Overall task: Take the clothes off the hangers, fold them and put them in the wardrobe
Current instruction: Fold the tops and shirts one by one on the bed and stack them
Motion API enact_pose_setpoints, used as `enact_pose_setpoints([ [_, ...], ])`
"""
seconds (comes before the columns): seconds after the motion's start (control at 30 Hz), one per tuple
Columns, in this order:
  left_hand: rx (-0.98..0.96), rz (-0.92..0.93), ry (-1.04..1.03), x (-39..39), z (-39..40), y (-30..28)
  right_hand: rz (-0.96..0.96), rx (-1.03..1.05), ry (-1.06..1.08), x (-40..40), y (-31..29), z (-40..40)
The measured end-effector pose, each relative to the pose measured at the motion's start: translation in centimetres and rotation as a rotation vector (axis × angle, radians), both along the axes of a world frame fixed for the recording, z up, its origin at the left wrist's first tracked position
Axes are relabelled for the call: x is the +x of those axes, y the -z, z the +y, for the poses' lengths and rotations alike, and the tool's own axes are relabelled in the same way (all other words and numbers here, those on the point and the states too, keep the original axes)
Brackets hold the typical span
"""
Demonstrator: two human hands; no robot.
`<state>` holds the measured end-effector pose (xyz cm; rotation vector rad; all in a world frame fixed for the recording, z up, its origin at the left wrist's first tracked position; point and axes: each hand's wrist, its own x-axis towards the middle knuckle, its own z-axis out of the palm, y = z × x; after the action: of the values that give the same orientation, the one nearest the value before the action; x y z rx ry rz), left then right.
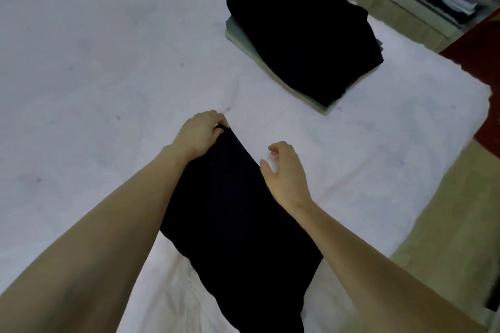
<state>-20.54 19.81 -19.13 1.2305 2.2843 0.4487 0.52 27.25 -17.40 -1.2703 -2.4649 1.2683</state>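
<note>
Head view: your left hand [201, 134] pinches the dark garment's [232, 213] far corner; your right hand [284, 170] hovers loosely curled, holding nothing. One-sided pulling may skew the fold on the bed [108, 48].

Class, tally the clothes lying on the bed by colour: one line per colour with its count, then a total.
Black: 2, the black garment that the left hand grips, and the folded black garment on top of the pile.
Grey-green: 1, the folded grey-green garment under it; more layers may be hidden.
Total: 3
</note>
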Motion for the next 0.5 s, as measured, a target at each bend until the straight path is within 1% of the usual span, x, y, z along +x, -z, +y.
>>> enact_pose_setpoints([
  [0.1, 0.017, -0.176, 0.029, -1.6, 0.3, -1.2, 0.001, 0.02, -0.162, -5.0, -0.6, 0.7],
  [0.2, 0.032, -0.325, 0.022, -2.8, 0.6, -2.2, -0.011, 0.045, -0.2, -7.9, -0.4, 0.6],
  [0.3, 0.016, -0.411, 0.034, -3.5, 1.3, -2.7, 0.029, 0.075, -0.136, -9.1, 0.4, 0.4],
  [0.37, -0.028, -0.495, 0.039, -4.2, 1.8, -3.1, 0.088, 0.04, -0.072, -9.4, 1.1, 0.4],
  [0.43, -0.1, -0.562, 0.066, -5.3, 2.1, -3.7, 0.151, -0.049, 0.013, -9.4, 1.4, 0.4],
  [0.5, -0.163, -0.621, 0.088, -6.5, 2.5, -4.2, 0.184, -0.237, 0.112, -9.7, 1.4, 0.6],
])
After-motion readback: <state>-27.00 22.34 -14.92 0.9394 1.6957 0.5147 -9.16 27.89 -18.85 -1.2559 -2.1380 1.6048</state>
